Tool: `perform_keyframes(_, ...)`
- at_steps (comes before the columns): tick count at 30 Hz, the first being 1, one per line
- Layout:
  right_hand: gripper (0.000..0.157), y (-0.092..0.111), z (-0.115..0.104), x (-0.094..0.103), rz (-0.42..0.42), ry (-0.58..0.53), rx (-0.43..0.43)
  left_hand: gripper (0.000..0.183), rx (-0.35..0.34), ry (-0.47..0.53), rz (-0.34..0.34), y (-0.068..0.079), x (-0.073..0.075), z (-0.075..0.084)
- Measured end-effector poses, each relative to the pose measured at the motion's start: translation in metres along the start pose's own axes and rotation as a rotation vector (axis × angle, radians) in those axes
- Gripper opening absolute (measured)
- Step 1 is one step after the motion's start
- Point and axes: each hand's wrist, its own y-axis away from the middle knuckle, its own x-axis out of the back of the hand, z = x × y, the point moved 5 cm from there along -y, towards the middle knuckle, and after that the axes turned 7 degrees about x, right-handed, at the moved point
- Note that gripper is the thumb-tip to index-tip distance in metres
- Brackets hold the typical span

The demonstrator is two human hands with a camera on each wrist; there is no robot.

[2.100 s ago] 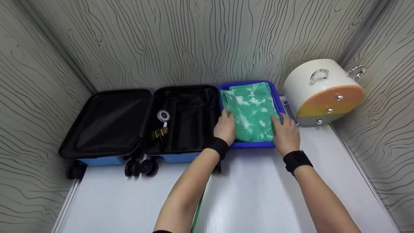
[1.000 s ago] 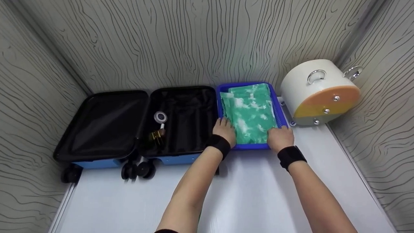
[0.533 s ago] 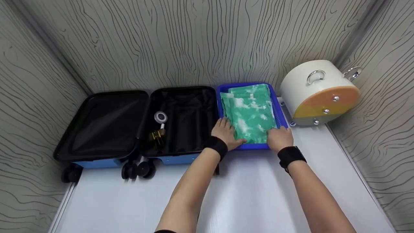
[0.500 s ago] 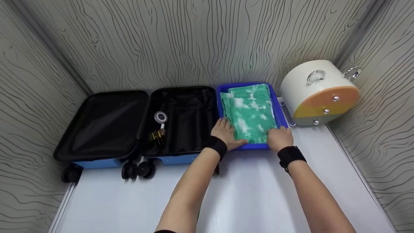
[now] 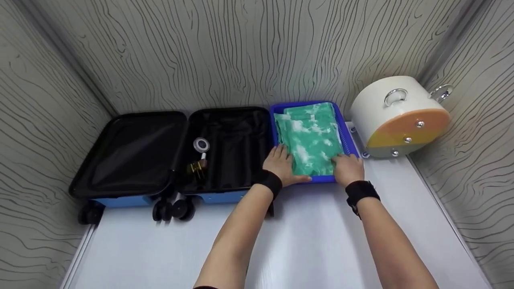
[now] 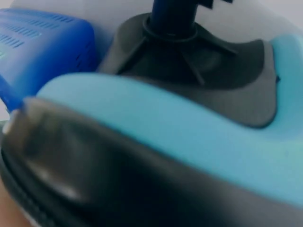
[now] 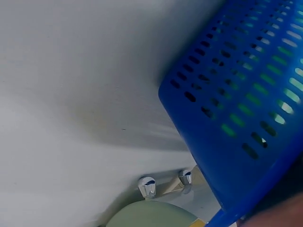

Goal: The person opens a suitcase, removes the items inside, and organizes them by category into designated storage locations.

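Observation:
A folded piece of green-and-white tie-dye cloth point(image 5: 315, 140) lies in a blue plastic basket point(image 5: 323, 179) with slotted walls. My left hand point(image 5: 279, 164) rests at the basket's front left corner, fingers over the side rim and thumb stretched along the front rim. At the front right corner my right hand point(image 5: 349, 169) grips the rim, thumb side on the cloth; fingertips on the outside are hidden. The right wrist view shows the slotted wall of the basket point(image 7: 227, 175) from outside. In the left wrist view, the suitcase's light blue shell point(image 6: 118, 99) hides the left fingers.
Left of the basket an open suitcase point(image 5: 237, 156) lies flat, holding a round white-rimmed item point(image 5: 201, 145) and a small gold-coloured item point(image 5: 196, 167). A white cylinder-shaped cabinet point(image 5: 381, 100) with a striped front and metal knobs stands on the right. Patterned walls enclose the table point(image 5: 305, 241).
Both hands have moved from the basket's sides down to its front corners. My left thumb has spread onto the front rim, and the right fingers have curled over the rim.

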Motion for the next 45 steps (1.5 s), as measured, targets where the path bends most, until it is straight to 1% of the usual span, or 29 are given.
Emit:
perform_keyframes(3, 0.043, -0.001, 0.001, 0.000, 0.059, -0.063, -0.004, 0.115, -0.012, 0.027, 0.021, 0.000, -0.003, -0.002)
perform_keyframes(5, 0.042, -0.001, 0.001, 0.000, 0.098, -0.082, -0.001, 0.109, -0.032, 0.041, 0.032, 0.000, -0.004, -0.005)
perform_keyframes(8, 0.037, 0.000, -0.001, 0.002, 0.140, -0.065, 0.018, 0.098, -0.058, 0.039, 0.050, 0.003, -0.003, -0.013)
perform_keyframes(11, 0.033, 0.000, -0.004, 0.004, 0.162, -0.023, 0.028, 0.090, -0.060, 0.063, 0.086, 0.006, 0.002, -0.027)
perform_keyframes(14, 0.032, 0.000, -0.005, 0.008, 0.185, 0.012, 0.034, 0.087, -0.044, 0.104, 0.120, 0.010, 0.007, -0.047)
perform_keyframes(18, 0.034, 0.000, 0.000, 0.014, 0.242, 0.034, 0.042, 0.085, -0.003, 0.130, 0.140, 0.015, 0.008, -0.083)
perform_keyframes(22, 0.042, -0.002, 0.008, 0.023, 0.276, 0.036, 0.051, 0.083, 0.069, 0.132, 0.137, 0.021, 0.002, -0.123)
perform_keyframes(25, 0.049, -0.005, 0.014, 0.032, 0.287, 0.035, 0.066, 0.081, 0.128, 0.152, 0.134, 0.029, -0.004, -0.152)
perform_keyframes(29, 0.053, -0.009, 0.019, 0.047, 0.307, 0.038, 0.109, 0.079, 0.184, 0.204, 0.135, 0.042, -0.009, -0.184)
perform_keyframes(31, 0.053, -0.011, 0.022, 0.056, 0.316, 0.048, 0.133, 0.079, 0.201, 0.224, 0.136, 0.049, -0.011, -0.196)
perform_keyframes(34, 0.054, -0.016, 0.026, 0.071, 0.332, 0.069, 0.151, 0.080, 0.216, 0.227, 0.148, 0.059, -0.013, -0.213)
perform_keyframes(39, 0.056, -0.025, 0.037, 0.100, 0.351, 0.085, 0.122, 0.079, 0.236, 0.240, 0.174, 0.079, -0.014, -0.236)
perform_keyframes(42, 0.059, -0.029, 0.046, 0.116, 0.349, 0.083, 0.093, 0.077, 0.239, 0.265, 0.183, 0.092, -0.016, -0.245)
perform_keyframes(45, 0.062, -0.032, 0.054, 0.130, 0.347, 0.084, 0.068, 0.075, 0.229, 0.293, 0.198, 0.104, -0.018, -0.249)
